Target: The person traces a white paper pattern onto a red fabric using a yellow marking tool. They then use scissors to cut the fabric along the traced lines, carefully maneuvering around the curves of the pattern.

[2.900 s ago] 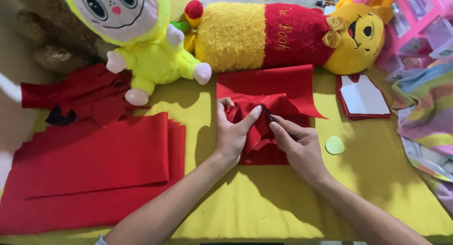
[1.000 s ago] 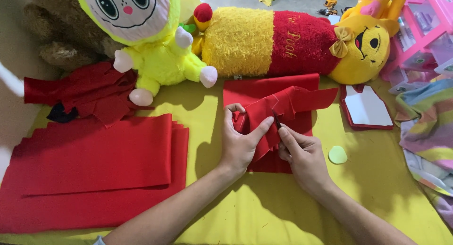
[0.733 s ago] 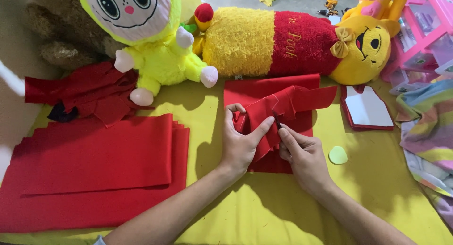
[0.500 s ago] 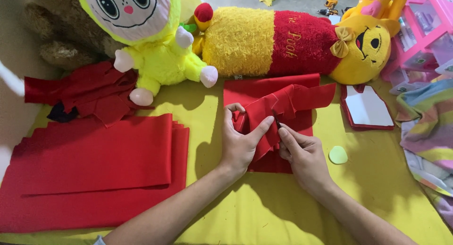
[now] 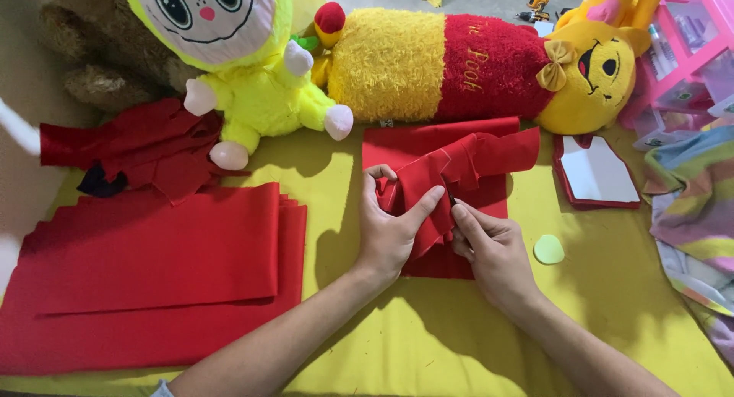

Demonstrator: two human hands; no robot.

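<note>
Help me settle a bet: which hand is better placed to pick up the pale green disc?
Probably the right hand: the pale green disc lies just beside it on the yellow cloth, while the left hand sits farther off, pinching the red felt piece.

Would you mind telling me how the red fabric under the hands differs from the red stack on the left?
The fabric piece is bunched and folded, pinched by the left hand and right hand; the stack lies flat and untouched. The stack looks larger and has several layers. Both are red and rest on the yellow cloth.
</note>
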